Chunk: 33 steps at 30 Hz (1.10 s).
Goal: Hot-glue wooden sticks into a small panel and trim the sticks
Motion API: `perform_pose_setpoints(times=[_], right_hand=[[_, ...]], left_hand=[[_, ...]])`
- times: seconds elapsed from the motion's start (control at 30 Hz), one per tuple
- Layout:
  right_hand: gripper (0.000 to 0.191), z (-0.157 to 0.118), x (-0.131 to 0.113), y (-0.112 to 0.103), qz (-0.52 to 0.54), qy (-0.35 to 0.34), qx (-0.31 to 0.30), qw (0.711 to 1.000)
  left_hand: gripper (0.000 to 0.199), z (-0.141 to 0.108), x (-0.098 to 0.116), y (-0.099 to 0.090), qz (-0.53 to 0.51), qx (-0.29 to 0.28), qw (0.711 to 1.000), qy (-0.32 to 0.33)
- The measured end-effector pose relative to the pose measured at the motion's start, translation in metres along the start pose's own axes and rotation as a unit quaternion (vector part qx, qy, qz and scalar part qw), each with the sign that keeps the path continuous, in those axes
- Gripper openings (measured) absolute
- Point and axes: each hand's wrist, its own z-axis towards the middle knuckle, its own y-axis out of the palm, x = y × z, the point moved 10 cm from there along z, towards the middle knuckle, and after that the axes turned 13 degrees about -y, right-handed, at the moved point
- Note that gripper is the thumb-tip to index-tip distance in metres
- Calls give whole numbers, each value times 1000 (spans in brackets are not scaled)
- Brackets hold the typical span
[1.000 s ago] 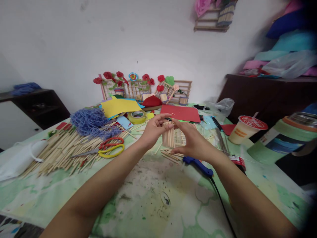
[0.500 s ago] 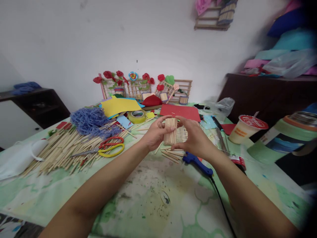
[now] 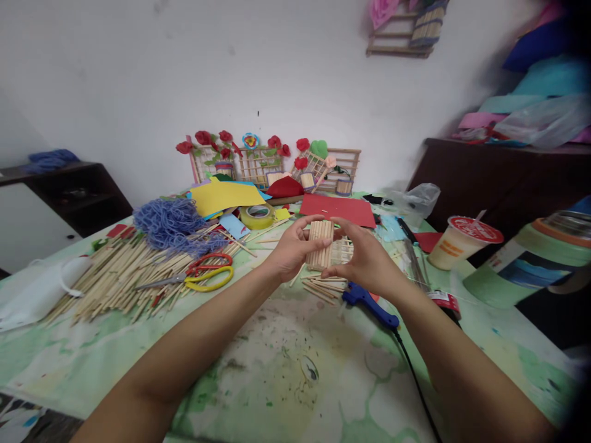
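Observation:
A small block of short wooden sticks, set side by side, stands upright above the middle of the table. My left hand is closed on its left side, with the thumb across the front. From the right, my right hand spans the same block, fingertips at its top edge and thumb at its bottom corner. Just below lie several loose cut sticks. A blue hot glue gun rests under my right wrist, its nozzle end toward the sticks. A pale stick lattice shows partly behind my right hand.
Long sticks heap at left with blue yarn, scissors and a white mask. Tape and coloured paper lie behind. A drink cup and green flask stand right; the glue gun's cord trails forward.
Both hands keep their hold on the stick block, with almost no movement. The whole view has shifted slightly, so everything appears a little further right.

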Motion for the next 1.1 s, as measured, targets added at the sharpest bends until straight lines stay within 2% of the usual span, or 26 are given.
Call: perform_pose_setpoints(times=[0.47, 0.7, 0.77, 0.87, 0.9, 0.93, 1.03, 1.1], right_hand=[[90, 0, 7, 1, 11, 15, -5, 1000], [109, -2, -5, -2, 5, -76, -17, 997], [97, -3, -7, -6, 30, -83, -16, 996], [57, -2, -6, -14, 63, -66, 8, 996], [51, -2, -5, -13, 72, -60, 7, 996], [53, -3, -5, -11, 79, -55, -2, 995], [85, -4, -4, 0, 65, -45, -38, 996], [99, -5, -3, 6, 40, -39, -48, 997]], left_hand=[[56, 2, -5, -2, 33, -6, 999, 12], [71, -11, 27, 8, 113, -36, 989, 90], [72, -14, 32, 10, 129, -39, 986, 96], [69, -12, 29, 8, 118, -33, 990, 74], [66, -10, 26, 5, 100, -26, 993, 58], [63, -8, 22, 2, 76, -17, 996, 39], [58, -3, 9, -4, -10, 1, 1000, -19], [58, -1, 4, -6, -46, 8, 998, -42]])
